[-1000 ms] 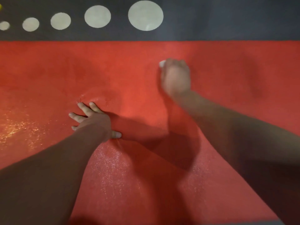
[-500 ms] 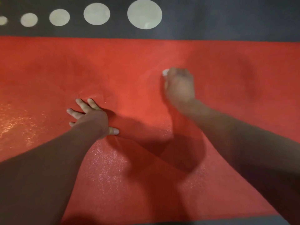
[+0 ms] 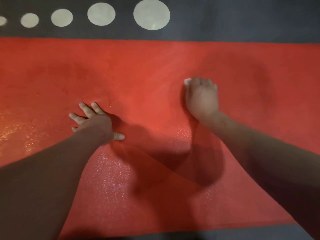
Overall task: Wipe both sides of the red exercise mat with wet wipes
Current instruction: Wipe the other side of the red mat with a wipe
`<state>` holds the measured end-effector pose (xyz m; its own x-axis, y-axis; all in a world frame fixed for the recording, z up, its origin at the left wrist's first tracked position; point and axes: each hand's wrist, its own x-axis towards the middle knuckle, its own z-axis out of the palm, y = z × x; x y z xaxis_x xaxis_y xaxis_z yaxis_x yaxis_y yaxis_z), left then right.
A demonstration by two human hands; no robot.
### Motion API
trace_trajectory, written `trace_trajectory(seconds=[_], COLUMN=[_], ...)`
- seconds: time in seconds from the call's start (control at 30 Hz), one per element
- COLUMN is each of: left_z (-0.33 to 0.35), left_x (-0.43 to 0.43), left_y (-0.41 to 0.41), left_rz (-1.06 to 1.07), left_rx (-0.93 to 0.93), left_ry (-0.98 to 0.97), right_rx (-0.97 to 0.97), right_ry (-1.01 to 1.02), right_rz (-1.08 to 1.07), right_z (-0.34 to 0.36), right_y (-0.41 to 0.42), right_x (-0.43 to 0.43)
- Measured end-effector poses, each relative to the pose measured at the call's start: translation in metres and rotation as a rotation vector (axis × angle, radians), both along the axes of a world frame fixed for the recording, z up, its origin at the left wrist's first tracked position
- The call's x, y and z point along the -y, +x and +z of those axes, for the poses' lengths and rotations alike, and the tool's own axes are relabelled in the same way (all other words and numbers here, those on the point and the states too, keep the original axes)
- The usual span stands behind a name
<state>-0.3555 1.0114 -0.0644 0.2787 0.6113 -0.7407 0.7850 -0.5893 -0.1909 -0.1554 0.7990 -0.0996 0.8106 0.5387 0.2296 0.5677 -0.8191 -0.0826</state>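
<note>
The red exercise mat (image 3: 155,66) lies flat w/ its long axis running L–R across the view and fills most of the frame. Its far edge meets a dark floor (image 3: 242,18) printed w/ a row of pale circles (image 3: 151,14), and its near edge shows at the bottom. Both hands are on the mat, approx. mid-width. The left hand (image 3: 94,121) is flat, fingers spread wide & thumb out to the side, pressing down and holding nothing; it looks like a brace or a pin for the mat. The right hand (image 3: 201,97) sits farther out & to the right, well apart from the left, fingers curled over a wet wipe (image 3: 187,81). Only a small white corner of the wipe pokes out at the hand's upper left; the rest is hidden under the palm. A wet sheen (image 3: 110,179) glints between the forearms & again at far left, while the surface right of the right hand reads matte, so the unwiped stretch prob. lies that way along the long axis. The right hand is nearer to it and holds the wipe, so the next stroke likely sweeps rightward w/ the left as anchor. This side looks partly done — the underside can't be seen.
</note>
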Motion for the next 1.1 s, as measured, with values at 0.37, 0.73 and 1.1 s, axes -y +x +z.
trace_trajectory(seconds=[0.37, 0.73, 1.1], left_z=[0.01, 0.01, 0.003], left_x=[-0.026, -0.055, -0.058], left_y=[-0.044, -0.07, -0.065], left_rz=[-0.072, 0.082, 0.144], left_rx=[0.259, 0.091, 0.107], left_ry=[-0.023, 0.003, -0.039], right_rx=[-0.449, -0.455, -0.49], right_ry=[0.249, 0.336, 0.149], right_rz=[0.423, 0.679, 0.653], right_z=[0.024, 0.024, 0.017], right_y=[-0.078, -0.101, -0.105], right_x=[-0.087, -0.096, -0.128])
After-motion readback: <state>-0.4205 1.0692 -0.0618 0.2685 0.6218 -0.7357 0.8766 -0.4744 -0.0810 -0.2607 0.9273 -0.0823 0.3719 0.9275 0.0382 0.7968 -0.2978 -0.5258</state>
